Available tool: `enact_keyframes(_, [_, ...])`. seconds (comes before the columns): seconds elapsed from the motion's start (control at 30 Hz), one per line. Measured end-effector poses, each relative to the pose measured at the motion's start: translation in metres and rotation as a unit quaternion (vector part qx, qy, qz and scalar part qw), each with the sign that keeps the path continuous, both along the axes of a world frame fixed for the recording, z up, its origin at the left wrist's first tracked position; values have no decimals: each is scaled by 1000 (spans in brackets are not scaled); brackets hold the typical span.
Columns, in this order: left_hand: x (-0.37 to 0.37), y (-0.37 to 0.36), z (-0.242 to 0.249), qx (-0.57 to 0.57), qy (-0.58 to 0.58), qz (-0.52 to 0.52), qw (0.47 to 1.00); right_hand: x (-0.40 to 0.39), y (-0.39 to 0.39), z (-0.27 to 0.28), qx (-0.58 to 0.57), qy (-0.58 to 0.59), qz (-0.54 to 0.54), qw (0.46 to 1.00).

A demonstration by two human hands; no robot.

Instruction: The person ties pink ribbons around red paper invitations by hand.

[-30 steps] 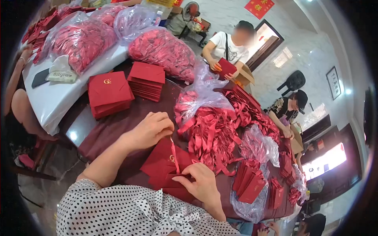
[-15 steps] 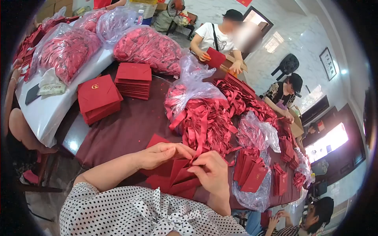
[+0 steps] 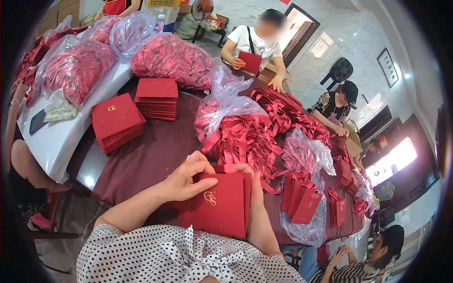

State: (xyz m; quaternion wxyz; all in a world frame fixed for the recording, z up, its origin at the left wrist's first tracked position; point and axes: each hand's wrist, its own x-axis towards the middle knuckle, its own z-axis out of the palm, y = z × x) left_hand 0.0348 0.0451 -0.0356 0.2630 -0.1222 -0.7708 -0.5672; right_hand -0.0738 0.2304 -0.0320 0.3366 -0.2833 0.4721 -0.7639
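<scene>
Both hands hold one red envelope (image 3: pixel 218 207) w/ a gold logo, front face up toward the camera, just above the near edge of the bench (image 3: pixel 151 151). Left hand (image 3: pixel 188 177) comes in from lower left, forearm angled up across the maroon cloth; fingers curled over the envelope's top-left corner, thumb pressed flat on its front beside the logo. Right hand (image 3: pixel 252 184) is mostly hidden behind the envelope: fingers show along the right edge and top, clamping it from the back; wrist and forearm drop down toward the polka-dot blouse (image 3: pixel 179 257).

Just beyond the envelope, a heap of red ribbon strips (image 3: pixel 245 139) spills out of a clear plastic bag, close to the fingertips. Two stacks of red envelopes (image 3: pixel 115 121) sit farther left on the bench, well apart from the hands. Right of the hands, more envelopes stand in a plastic bag (image 3: pixel 304 203). Other people work at the far side.
</scene>
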Motion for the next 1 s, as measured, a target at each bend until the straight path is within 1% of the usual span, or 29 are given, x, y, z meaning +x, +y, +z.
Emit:
enact_keyframes(0.07, [-3, -4, -2, -25, -41, 35, 998, -9, 4, 8, 58, 140, -79, 985])
enact_keyframes(0.1, [-2, -2, 3, -40, -42, 67, 996, -19, 8, -4, 75, 196, -146, 967])
enact_keyframes(0.13, [-5, -3, 2, -63, -27, 90, 994, -24, 17, -3, 126, 200, -202, 950])
enact_keyframes(0.17, [-7, -4, -3, -85, -23, 107, 990, -30, 29, 0, 165, 263, -236, 921])
enact_keyframes(0.2, [-9, -4, -7, -97, -23, 111, 989, -41, 42, -8, 162, 212, -274, 924])
enact_keyframes(0.23, [-10, -5, -9, -102, -47, 115, 987, -40, 48, 4, 164, 189, -315, 916])
enact_keyframes(0.27, [-12, -7, -12, -111, -56, 117, 985, -50, 62, -4, 111, 146, -332, 925])
enact_keyframes(0.3, [-17, -7, -19, -92, -42, 129, 987, -56, 74, -9, 122, 195, -359, 904])
enact_keyframes(0.33, [-16, -9, -18, -100, -87, 119, 984, -59, 87, -7, 125, 239, -341, 901])
enact_keyframes(0.37, [-16, -11, -22, -91, -129, 108, 982, -56, 91, -7, 134, 220, -364, 895])
enact_keyframes(0.4, [-16, -14, -22, -100, -168, 87, 977, -53, 95, -6, 154, 243, -367, 885])
enact_keyframes(0.43, [-17, -14, -25, -100, -183, 82, 975, -50, 99, -8, 173, 269, -366, 874])
enact_keyframes(0.47, [-19, -15, -27, -88, -186, 70, 976, -50, 103, -12, 170, 272, -347, 881])
enact_keyframes(0.5, [-21, -16, -28, -77, -188, 62, 977, -47, 108, -15, 218, 293, -333, 869])
enact_keyframes(0.53, [-21, -15, -29, -41, -200, 50, 978, -45, 112, -19, 262, 316, -316, 856])
enact_keyframes(0.6, [-20, -16, -27, -23, -228, 40, 973, -44, 110, -25, 267, 309, -314, 857])
enact_keyframes(0.63, [-21, -15, -23, -5, -248, 37, 968, -46, 110, -27, 287, 384, -317, 819])
enact_keyframes(0.67, [-20, -12, -18, 39, -272, 29, 961, -48, 108, -27, 305, 456, -317, 773])
enact_keyframes(0.7, [-20, -10, -16, 37, -273, 26, 961, -51, 106, -28, 307, 454, -320, 773])
enact_keyframes(0.77, [-21, -8, -16, 78, -284, 4, 956, -56, 97, -29, 280, 452, -314, 786])
enact_keyframes(0.8, [-21, -8, -17, 78, -285, 3, 956, -57, 91, -29, 280, 451, -314, 787])
enact_keyframes(0.87, [-22, -7, -19, 26, -261, 26, 965, -60, 77, -30, 311, 488, -265, 771])
enact_keyframes(0.9, [-23, -8, -20, 27, -261, 27, 965, -63, 69, -35, 306, 475, -253, 785])
enact_keyframes(0.93, [-23, -9, -21, 30, -260, 22, 965, -64, 64, -36, 305, 476, -251, 786])
enact_keyframes(1.0, [-23, -11, -23, 36, -260, 22, 965, -66, 54, -36, 349, 430, -206, 807])
